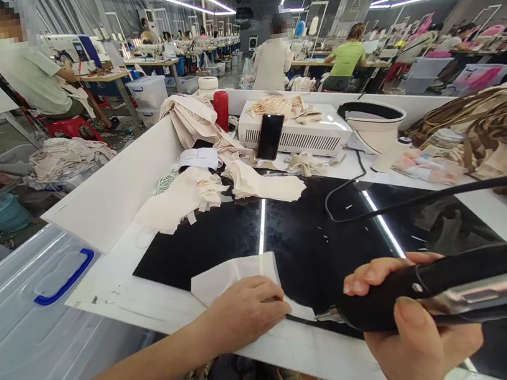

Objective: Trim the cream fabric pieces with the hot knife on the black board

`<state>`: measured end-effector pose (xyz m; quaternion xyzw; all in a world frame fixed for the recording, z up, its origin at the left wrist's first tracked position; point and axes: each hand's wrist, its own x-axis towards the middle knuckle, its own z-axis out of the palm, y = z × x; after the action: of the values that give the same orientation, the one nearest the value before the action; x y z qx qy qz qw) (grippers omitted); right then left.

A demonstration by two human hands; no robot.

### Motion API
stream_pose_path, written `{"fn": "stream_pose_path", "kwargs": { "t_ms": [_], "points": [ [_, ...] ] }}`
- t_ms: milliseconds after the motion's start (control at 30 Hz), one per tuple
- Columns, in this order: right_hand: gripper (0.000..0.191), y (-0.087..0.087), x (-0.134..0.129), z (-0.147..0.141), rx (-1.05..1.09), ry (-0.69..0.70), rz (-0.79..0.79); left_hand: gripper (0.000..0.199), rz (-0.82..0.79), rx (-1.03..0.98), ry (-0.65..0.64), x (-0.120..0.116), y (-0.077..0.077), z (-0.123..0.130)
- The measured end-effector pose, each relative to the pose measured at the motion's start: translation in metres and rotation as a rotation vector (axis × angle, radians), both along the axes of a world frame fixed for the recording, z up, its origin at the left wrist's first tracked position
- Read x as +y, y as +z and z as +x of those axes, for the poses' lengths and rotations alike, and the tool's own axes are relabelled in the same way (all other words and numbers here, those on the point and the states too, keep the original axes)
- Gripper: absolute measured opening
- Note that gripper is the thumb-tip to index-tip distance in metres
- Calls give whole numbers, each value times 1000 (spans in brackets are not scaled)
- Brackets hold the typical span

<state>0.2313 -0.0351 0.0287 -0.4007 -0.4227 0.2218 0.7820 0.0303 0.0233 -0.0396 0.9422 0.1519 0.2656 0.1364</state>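
Note:
My right hand (415, 331) is wrapped round a black corded hand tool (479, 284) with a silver lever along its side. Its narrow metal tip touches or nearly touches the right end of a thin white fabric piece (232, 275). That piece lies along the front edge of a glossy black panel (318, 250) on the white table. Bent over the fabric, my left hand (251, 310) presses it down with fingers held together; the fingertips are partly hidden. Behind it, cream fabric pieces lie in two stacks, a left stack (183, 196) and a right stack (264, 182).
A black cable (424, 196) runs across the panel. At the back are a phone (270, 136) leaning on a vented white box (305, 123), a red cylinder (222, 109) and a cream container (373, 123). Brown strips (498, 118) heap at right. A lidded plastic bin (30, 316) stands left.

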Motion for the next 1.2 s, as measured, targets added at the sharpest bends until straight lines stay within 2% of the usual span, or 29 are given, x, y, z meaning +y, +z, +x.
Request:
{"fn": "stream_pose_path", "kwargs": {
  "t_ms": [300, 533, 700, 1200],
  "points": [
    [43, -1, 1, 0, 25, -7, 7, 17, 73, 16, -65, 2, 1, -5],
    [42, 4, 12, -9, 95, 6, 46, 18, 98, 21, -49, -1, -2, -6],
    [38, 1, 18, -16, 86, 48, 54, 19, 102, 35, -51, -4, -1, -3],
    [37, -2, 17, -18, 53, 53, 66, 18, 118, 19, -64, -6, 2, -2]
  ]
}}
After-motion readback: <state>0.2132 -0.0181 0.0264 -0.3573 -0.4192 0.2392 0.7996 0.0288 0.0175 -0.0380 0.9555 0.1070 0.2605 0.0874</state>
